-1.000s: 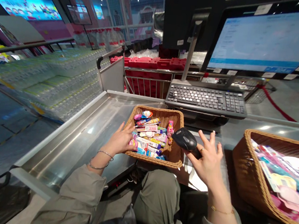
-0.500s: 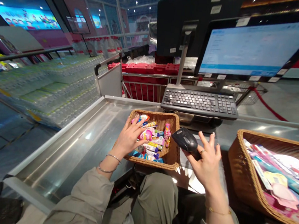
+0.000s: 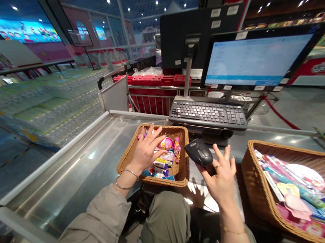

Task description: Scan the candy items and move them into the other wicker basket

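Observation:
My left hand (image 3: 147,149) hovers palm-down over the smaller wicker basket (image 3: 185,166), fingers spread, with nothing seen in its grasp. Inside the basket lie several small, brightly coloured packaged items, among them a round pink item (image 3: 166,143) and a pink bottle-shaped one (image 3: 176,146). Part of the contents is hidden beneath the hand. In my right hand (image 3: 221,176) is a black handheld barcode scanner (image 3: 199,152), its head turned left toward the basket. The thumb lies under the scanner, some fingers stick out, and the grip on its handle is mostly hidden.
A larger wicker basket (image 3: 246,167) with packaged goods stands at the right. Behind the smaller basket are a keyboard (image 3: 208,113) and a lit monitor (image 3: 250,63). The metal counter (image 3: 85,160) has a raised rim on the left; a shopping cart (image 3: 150,99) stands beyond.
The camera view has shifted, so the baskets and monitor appear further left. My left hand has moved right relative to the smaller basket. The scanner stays in my right hand.

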`<state>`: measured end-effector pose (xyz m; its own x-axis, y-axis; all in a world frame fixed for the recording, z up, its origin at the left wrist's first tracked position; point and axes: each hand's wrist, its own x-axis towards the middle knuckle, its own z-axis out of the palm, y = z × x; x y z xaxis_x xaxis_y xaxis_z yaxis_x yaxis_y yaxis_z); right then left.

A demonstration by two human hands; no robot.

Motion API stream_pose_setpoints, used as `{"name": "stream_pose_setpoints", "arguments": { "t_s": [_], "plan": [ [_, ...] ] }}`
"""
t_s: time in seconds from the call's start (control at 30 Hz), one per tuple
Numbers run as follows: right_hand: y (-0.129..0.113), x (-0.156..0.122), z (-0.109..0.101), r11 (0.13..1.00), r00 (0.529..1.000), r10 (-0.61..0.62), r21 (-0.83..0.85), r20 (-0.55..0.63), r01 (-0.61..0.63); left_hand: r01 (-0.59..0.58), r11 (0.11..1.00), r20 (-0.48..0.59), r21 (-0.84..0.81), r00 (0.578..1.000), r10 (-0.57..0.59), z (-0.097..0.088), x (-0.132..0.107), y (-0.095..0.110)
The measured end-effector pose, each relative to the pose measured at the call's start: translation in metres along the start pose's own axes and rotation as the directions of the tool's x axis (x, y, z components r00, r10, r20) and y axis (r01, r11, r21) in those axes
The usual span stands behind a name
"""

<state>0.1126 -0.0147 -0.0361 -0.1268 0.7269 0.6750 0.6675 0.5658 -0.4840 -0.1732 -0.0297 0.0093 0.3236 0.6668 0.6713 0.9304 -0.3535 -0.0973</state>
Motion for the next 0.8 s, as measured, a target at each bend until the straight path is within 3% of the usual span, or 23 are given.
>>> {"name": "stream_pose_setpoints", "arguments": {
  "t_s": [0.2,0.5,0.8],
  "plan": [
    [0.001,0.0,-0.004,1.0,1.0,0.018,0.014,-0.024,-0.017,0.007,1.0,-0.016,0.01,1.0,-0.007,0.001,0.008,0.007],
    [0.002,0.001,-0.009,0.999,0.999,0.008,0.034,-0.044,-0.007,-0.049,0.996,-0.129,0.073,0.99,0.058,0.005,0.008,0.014],
    [0.002,0.001,-0.011,0.999,0.999,0.013,0.031,-0.047,-0.012,-0.037,0.996,-0.107,0.077,0.993,0.045,0.008,0.006,0.016]
  ]
}}
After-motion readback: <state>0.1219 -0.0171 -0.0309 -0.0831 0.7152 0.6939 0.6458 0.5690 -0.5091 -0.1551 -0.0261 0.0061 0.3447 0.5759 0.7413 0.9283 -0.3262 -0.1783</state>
